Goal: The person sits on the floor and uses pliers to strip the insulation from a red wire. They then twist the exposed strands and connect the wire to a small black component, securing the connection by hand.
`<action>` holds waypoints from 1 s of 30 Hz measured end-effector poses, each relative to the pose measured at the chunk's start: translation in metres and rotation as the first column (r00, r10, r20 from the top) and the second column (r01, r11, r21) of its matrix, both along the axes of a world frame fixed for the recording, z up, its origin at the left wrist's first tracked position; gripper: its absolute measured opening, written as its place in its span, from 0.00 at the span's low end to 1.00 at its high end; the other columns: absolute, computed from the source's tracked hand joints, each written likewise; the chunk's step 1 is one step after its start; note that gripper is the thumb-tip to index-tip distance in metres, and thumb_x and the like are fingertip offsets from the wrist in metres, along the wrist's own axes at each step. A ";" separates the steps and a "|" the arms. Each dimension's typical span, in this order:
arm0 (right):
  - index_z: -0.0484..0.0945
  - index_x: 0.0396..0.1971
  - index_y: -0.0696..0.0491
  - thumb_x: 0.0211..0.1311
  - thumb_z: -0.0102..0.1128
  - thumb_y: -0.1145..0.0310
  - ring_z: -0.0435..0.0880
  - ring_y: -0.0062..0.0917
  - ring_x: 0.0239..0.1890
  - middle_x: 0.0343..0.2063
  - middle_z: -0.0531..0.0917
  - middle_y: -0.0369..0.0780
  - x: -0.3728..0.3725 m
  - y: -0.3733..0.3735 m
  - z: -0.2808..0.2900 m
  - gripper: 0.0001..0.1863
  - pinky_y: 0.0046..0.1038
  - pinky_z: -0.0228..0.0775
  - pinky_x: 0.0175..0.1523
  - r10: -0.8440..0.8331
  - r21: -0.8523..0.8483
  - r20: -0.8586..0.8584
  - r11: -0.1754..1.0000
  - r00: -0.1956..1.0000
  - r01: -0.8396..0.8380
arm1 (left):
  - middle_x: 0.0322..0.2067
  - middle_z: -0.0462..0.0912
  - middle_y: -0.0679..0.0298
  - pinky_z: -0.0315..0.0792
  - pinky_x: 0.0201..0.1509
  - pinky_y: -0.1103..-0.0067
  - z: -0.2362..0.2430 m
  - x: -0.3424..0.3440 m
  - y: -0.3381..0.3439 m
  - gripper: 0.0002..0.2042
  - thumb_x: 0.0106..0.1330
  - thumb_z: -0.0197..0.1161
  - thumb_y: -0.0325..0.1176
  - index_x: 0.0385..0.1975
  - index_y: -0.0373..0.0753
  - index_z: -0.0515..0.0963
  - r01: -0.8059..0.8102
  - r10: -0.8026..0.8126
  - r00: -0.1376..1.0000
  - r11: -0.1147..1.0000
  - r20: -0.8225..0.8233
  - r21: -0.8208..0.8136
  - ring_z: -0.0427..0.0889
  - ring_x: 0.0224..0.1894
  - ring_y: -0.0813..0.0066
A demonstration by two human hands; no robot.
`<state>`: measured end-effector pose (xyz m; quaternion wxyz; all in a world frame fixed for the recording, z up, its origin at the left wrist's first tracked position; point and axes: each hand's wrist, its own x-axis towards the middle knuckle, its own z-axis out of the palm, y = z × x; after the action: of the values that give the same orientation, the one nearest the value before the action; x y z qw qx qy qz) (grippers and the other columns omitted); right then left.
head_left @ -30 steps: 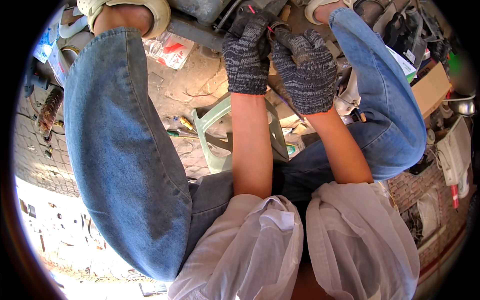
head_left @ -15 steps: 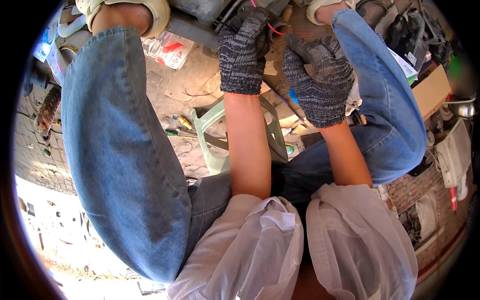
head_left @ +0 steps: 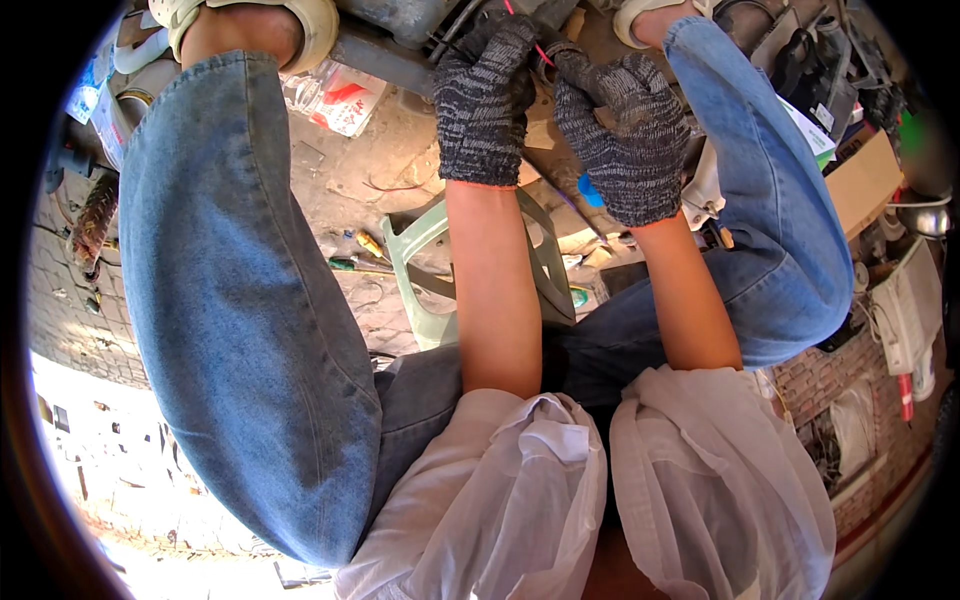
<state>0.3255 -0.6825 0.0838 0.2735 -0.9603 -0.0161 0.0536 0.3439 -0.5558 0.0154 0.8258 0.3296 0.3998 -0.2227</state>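
Note:
Both my hands wear grey knit gloves and meet at the top of the view, between my knees. My left hand [head_left: 487,95] is closed around a dark round part [head_left: 543,66] at the base of a grey machine [head_left: 400,20]. A thin red wire [head_left: 541,50] runs out of that part. My right hand [head_left: 625,135] curls against the same part from the right, thumb on it. A small brown piece shows in its palm. A blue tool handle [head_left: 590,190] shows just below the right glove.
I sit on a pale green plastic stool [head_left: 420,250], jeans-clad legs to either side. Screwdrivers [head_left: 355,262] and scraps lie on the dirty concrete floor. A clear packet [head_left: 335,100] lies at upper left. Boxes, tools and cables [head_left: 850,150] crowd the right.
My right hand dipped down and to the right, then came back up against the left hand. The left hand has barely moved.

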 end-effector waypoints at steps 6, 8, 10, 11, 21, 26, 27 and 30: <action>0.83 0.34 0.51 0.51 0.67 0.68 0.78 0.35 0.34 0.28 0.79 0.40 0.004 0.002 0.003 0.09 0.34 0.71 0.41 0.014 -0.021 -0.015 1.000 1.000 -0.015 | 0.18 0.79 0.71 0.56 0.14 0.86 -0.003 -0.002 -0.004 0.08 0.55 0.71 0.32 0.32 0.39 0.83 -0.018 0.020 0.998 0.999 -0.057 0.034 0.68 0.13 0.87; 0.83 0.35 0.51 0.52 0.66 0.68 0.78 0.34 0.34 0.28 0.79 0.40 0.004 0.002 0.002 0.09 0.34 0.71 0.41 0.024 -0.015 0.014 1.000 1.000 -0.024 | 0.18 0.79 0.71 0.56 0.13 0.86 0.003 0.003 -0.003 0.07 0.55 0.71 0.33 0.32 0.39 0.83 -0.007 0.008 0.998 1.000 -0.056 0.015 0.68 0.13 0.88; 0.83 0.35 0.50 0.52 0.66 0.68 0.78 0.34 0.33 0.28 0.79 0.40 0.003 0.001 0.000 0.09 0.34 0.71 0.41 0.029 -0.016 0.029 0.999 0.999 -0.029 | 0.19 0.79 0.71 0.56 0.13 0.86 0.006 0.004 -0.002 0.07 0.55 0.71 0.33 0.32 0.39 0.83 -0.003 0.002 0.999 1.000 -0.050 -0.011 0.68 0.13 0.88; 0.83 0.35 0.50 0.52 0.66 0.68 0.78 0.34 0.33 0.28 0.79 0.40 0.002 0.001 -0.001 0.09 0.34 0.71 0.40 0.030 -0.019 0.030 0.999 0.999 -0.029 | 0.19 0.79 0.71 0.56 0.13 0.86 0.007 0.004 -0.001 0.07 0.56 0.70 0.33 0.32 0.39 0.83 -0.005 0.004 0.999 1.000 -0.040 -0.028 0.68 0.13 0.88; 0.83 0.39 0.46 0.49 0.68 0.64 0.81 0.34 0.35 0.29 0.81 0.40 0.003 0.000 -0.002 0.14 0.34 0.76 0.37 0.050 -0.084 0.032 0.995 0.998 -0.047 | 0.19 0.79 0.71 0.56 0.14 0.86 -0.001 -0.001 0.000 0.08 0.55 0.71 0.33 0.33 0.39 0.84 0.001 0.000 1.000 0.999 0.018 -0.038 0.68 0.13 0.88; 0.82 0.38 0.46 0.50 0.67 0.65 0.80 0.34 0.34 0.28 0.80 0.41 0.007 0.004 0.002 0.13 0.34 0.75 0.38 0.019 -0.063 0.020 0.998 1.000 -0.017 | 0.19 0.79 0.71 0.56 0.15 0.86 0.002 -0.001 0.002 0.08 0.55 0.71 0.33 0.33 0.39 0.84 -0.016 0.019 0.998 0.999 0.064 -0.042 0.68 0.13 0.88; 0.82 0.38 0.47 0.50 0.66 0.65 0.80 0.34 0.34 0.28 0.80 0.41 0.007 0.004 0.001 0.13 0.34 0.75 0.38 0.025 -0.076 0.023 0.997 0.999 -0.023 | 0.19 0.79 0.72 0.56 0.15 0.86 -0.001 -0.003 -0.005 0.08 0.55 0.71 0.33 0.33 0.39 0.84 -0.040 0.040 0.996 0.999 0.084 -0.001 0.68 0.13 0.88; 0.83 0.34 0.51 0.52 0.65 0.67 0.78 0.34 0.34 0.26 0.79 0.40 0.010 0.003 0.001 0.09 0.35 0.70 0.40 0.128 -0.162 0.009 0.979 0.992 -0.124 | 0.21 0.80 0.72 0.58 0.16 0.86 -0.008 -0.009 -0.005 0.09 0.56 0.71 0.33 0.34 0.39 0.84 -0.020 0.016 0.997 0.999 0.077 0.047 0.69 0.15 0.88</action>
<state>0.3353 -0.6793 0.0851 0.1908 -0.9767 -0.0752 0.0624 0.3348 -0.5612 0.0079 0.8344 0.3539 0.3759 -0.1928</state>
